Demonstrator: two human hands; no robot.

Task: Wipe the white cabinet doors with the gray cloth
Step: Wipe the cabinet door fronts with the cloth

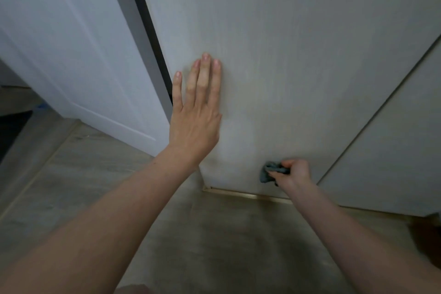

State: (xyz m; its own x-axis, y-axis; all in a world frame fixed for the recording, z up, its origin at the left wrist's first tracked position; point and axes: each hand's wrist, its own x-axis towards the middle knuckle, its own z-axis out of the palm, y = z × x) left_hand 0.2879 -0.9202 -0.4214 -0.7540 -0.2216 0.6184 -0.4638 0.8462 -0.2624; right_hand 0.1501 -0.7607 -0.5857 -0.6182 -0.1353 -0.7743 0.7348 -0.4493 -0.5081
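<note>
Grey wood-look flooring (78, 174) fills the lower part of the view, seen from above by someone looking down at their own arms. Rising from it, a tall white cabinet door (286, 55) takes up most of the upper centre, with a second white cabinet door (393, 150) beside it on the right; a thin dark seam separates the two. A brass-coloured strip (238, 194) runs along the floor at the foot of the doors. To the left stands a paler white panelled door (71, 43), angled away, with a dark gap between it and the cabinet.

Both forearms are bare. Left hand (198, 112) lies flat against the larger cabinet door, fingers straight, close together and pointing up, holding nothing. Right hand (294, 173) is low down, near the bottom edge of the same door, fingers curled tightly round a bunched gray cloth (269, 170), which it presses against the door's surface just above the strip.
</note>
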